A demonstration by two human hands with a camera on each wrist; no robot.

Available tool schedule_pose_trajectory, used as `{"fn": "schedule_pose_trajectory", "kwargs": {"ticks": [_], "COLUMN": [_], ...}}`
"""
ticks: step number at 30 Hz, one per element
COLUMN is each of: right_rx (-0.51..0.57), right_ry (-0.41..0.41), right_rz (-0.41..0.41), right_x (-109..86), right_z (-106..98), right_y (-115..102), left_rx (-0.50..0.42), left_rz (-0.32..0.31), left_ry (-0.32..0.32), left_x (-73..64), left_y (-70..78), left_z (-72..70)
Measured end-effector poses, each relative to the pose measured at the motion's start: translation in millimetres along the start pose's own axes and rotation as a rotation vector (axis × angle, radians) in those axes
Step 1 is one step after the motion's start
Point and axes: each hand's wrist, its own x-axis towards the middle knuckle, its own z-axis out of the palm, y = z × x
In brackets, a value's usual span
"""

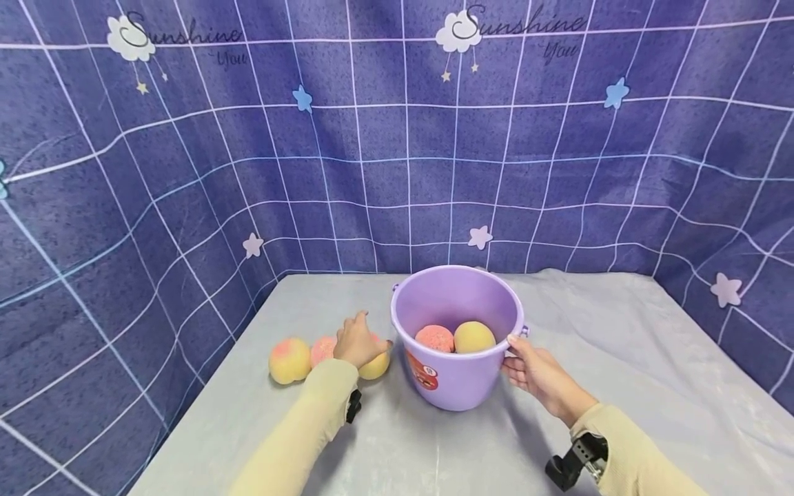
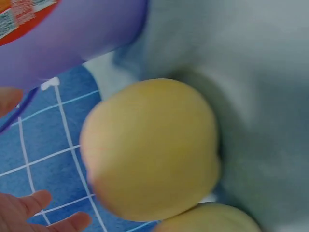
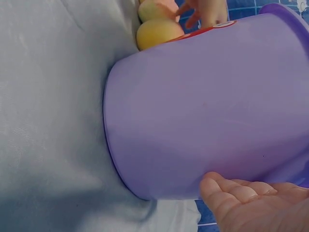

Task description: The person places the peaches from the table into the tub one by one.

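Observation:
A purple bucket [image 1: 462, 382] stands upright, with a pink peach [image 1: 435, 337] and a yellow peach [image 1: 474, 337] inside it. My right hand [image 1: 542, 379] holds the bucket by its right rim, thumb at the edge and fingers against the outer wall. To the bucket's left, my left hand [image 1: 358, 343] hovers over a yellow-pink peach [image 2: 152, 150], its fingers spread apart from the fruit in the left wrist view. Further left lie a pinkish peach [image 1: 321, 351], partly hidden by that hand, and another yellow-pink peach [image 1: 289, 361].
A grey cloth [image 1: 620, 386] covers the table. Blue gridded fabric [image 1: 397, 179] with stars and clouds hangs behind and at both sides. On the bucket's front is a red label [image 1: 423, 375], and small handle lugs [image 1: 524, 331] stick out at its rim.

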Motion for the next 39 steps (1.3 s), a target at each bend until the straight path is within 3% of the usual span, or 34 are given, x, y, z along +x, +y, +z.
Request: {"fn": "schedule_pose_trajectory", "kwargs": {"ticks": [8,13,20,24,32,39], "right_rx": [-0.006,-0.01,-0.016,-0.025,-0.038,-0.055], "right_ry": [0.006,0.011,0.004,0.014,0.009,0.03], "right_rz": [-0.003,-0.002,-0.002,-0.002,0.001,0.005], "right_x": [1.0,2.2,3.5,3.7,3.3,3.4], "right_z": [-0.1,-1.6,-1.3,-1.8,-2.9,-4.6], "right_y": [1.6,2.8,4.3,3.8,4.1,3.7], "left_rx": [0.139,0.138,0.065,0.102,0.209,0.139], "left_rz": [0.008,0.026,-0.019,-0.016,-0.031,0.0], "left_ry": [-0.023,-0.065,-0.146,-0.168,-0.181,-0.174], "left_x": [-0.4,3.5,10.2,13.6,16.6,21.4], "left_y": [-10.3,-12.3,-17.6,-18.2,-15.4,-14.6], "left_z": [9.0,15.4,18.2,20.5,32.6,37.1]}}
